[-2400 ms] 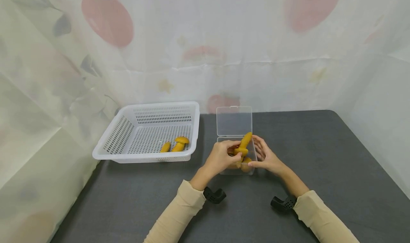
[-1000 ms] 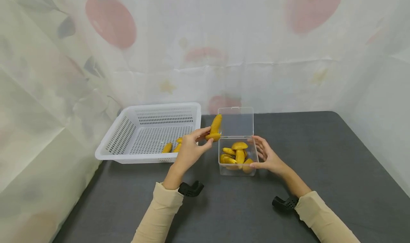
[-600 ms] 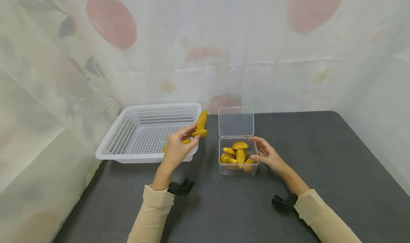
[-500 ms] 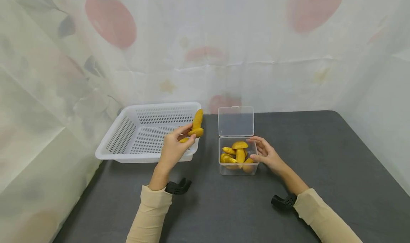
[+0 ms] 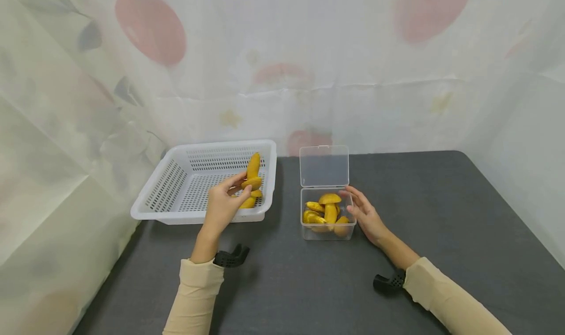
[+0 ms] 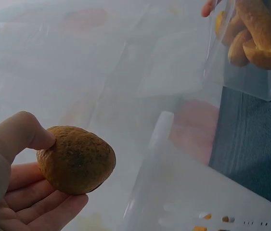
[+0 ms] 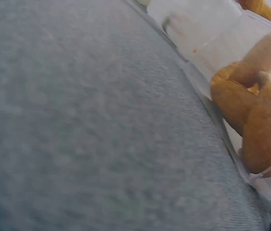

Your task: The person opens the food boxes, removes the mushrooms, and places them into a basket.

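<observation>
My left hand (image 5: 219, 206) pinches a yellow mushroom (image 5: 253, 168) by its cap between thumb and fingers, stem pointing up, over the right part of the white basket (image 5: 147, 212). In the left wrist view the round brown-yellow cap (image 6: 80, 161) faces the camera. Below the held mushroom, another mushroom (image 5: 248, 202) lies in the basket, partly hidden. My right hand (image 5: 368, 220) rests at the right side of a clear plastic box (image 5: 311, 234), fingers fairly straight against its wall. Several mushrooms (image 5: 329, 212) fill the box, whose lid (image 5: 324, 166) stands up behind.
Both containers stand near the back of the dark grey table (image 5: 300, 286), a gap of bare tabletop between them. A pale printed curtain (image 5: 282, 109) hangs behind the table and along the left. Black wrist mounts (image 5: 231, 256) sit on both arms.
My left hand has carried the mushroom from above the clear box leftward to above the basket. My right hand has stayed by the box, its thumb loosening from the front corner.
</observation>
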Demonstrator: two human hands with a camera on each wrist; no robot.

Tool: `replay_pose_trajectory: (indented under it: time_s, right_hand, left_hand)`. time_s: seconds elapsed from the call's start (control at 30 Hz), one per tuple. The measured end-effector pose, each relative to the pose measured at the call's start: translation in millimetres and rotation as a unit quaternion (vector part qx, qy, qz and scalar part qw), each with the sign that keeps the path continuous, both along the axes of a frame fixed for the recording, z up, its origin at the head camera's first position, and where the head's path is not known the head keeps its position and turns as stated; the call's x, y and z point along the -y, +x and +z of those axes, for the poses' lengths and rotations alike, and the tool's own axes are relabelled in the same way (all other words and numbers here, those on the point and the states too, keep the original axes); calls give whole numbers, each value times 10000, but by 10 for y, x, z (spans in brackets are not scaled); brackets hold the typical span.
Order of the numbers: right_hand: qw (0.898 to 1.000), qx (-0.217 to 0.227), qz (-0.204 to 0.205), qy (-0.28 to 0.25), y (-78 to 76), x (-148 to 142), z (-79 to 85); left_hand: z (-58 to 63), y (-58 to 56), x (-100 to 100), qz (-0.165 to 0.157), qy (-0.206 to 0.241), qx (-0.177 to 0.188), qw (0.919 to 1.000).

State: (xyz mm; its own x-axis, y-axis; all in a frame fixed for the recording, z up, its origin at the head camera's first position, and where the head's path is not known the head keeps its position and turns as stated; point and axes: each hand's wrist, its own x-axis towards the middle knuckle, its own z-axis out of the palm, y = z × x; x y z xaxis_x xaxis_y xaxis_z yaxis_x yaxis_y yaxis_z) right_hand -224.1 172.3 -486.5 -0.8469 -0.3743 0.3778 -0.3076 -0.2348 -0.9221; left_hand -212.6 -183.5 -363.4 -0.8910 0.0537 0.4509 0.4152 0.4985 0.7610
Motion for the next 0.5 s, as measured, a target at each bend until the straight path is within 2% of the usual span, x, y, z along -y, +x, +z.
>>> replay_pose_trajectory:
  time_s: [0.2,0.5]
  right_hand:
    - [9997,211,-66,-130,16,11,-7]
    - [9996,112,29,-249,-8,17,-43]
  left_hand:
    - [-21,5,77,45,10,138,9999]
    - [-60,-5,195,249,-205,137,9994]
